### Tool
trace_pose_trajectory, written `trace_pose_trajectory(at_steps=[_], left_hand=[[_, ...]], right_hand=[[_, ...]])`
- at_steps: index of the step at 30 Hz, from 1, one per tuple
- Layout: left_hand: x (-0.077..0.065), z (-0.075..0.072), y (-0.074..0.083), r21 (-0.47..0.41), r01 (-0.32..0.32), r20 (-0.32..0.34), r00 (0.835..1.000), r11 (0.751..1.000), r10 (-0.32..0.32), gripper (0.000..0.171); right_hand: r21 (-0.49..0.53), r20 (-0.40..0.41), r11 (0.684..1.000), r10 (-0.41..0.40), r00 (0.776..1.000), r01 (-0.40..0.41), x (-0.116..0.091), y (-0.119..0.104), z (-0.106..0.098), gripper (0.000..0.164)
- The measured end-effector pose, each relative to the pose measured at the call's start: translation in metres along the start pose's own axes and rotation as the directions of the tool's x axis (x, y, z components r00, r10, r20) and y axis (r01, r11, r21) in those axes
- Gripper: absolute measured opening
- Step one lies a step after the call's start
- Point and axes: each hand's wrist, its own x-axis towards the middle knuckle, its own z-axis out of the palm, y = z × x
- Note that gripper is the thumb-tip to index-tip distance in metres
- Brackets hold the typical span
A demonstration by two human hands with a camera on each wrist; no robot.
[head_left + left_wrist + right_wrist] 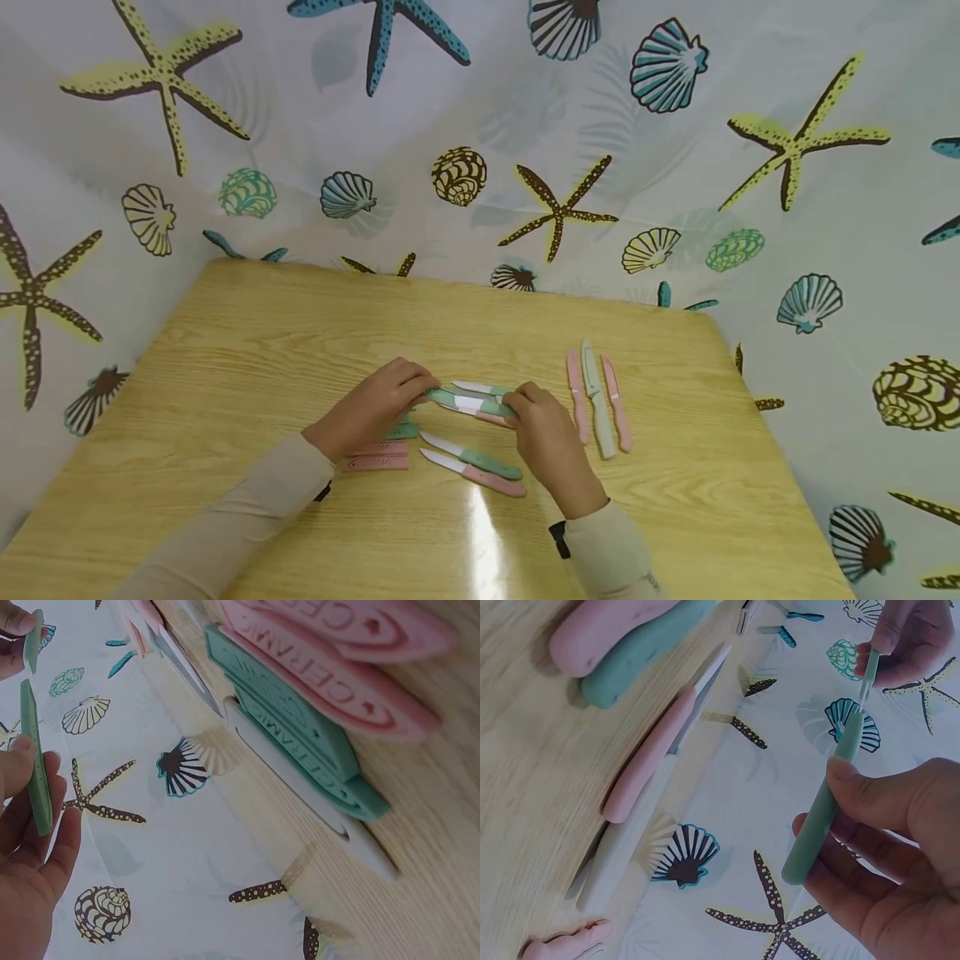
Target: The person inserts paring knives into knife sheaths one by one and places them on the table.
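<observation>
My right hand point(551, 446) grips the green handle point(821, 806) of a small knife, raised above the table. My left hand point(378, 408) pinches a slim green sheath point(36, 772) at the blade's tip end. White blade point(468, 404) shows between the sheath and the handle. Behind this pair lies another white-bladed knife point(472, 387) with a green handle, and part of a pink handle point(491, 418) shows below. Nearer me, a green-handled knife point(491, 464) and a pink-handled knife point(495, 481) lie side by side, blades pointing left.
Pink sheaths point(375, 463) and green sheaths point(300, 742) marked CERAMIC lie under my left forearm, beside a longer white sheath point(292, 787). On the right, two slim pink pieces point(617, 408) flank a long white-handled knife point(602, 425). A shell-patterned cloth point(420, 225) hangs behind the table.
</observation>
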Motion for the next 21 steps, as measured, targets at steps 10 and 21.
trace_pose_trajectory(at_steps=[10,21], left_hand=[[0.013,0.005,0.004,0.0,-0.01,-0.015,1.0,1.0,0.01,0.029],[0.004,0.01,0.009,-0.02,0.001,-0.004,1.0,1.0,-0.001,0.028]], right_hand=[[0.021,-0.021,1.0,-0.019,1.0,0.02,0.007,-0.008,0.001,0.02],[-0.008,-0.011,0.999,-0.044,0.999,0.044,0.003,-0.008,0.006,0.02]])
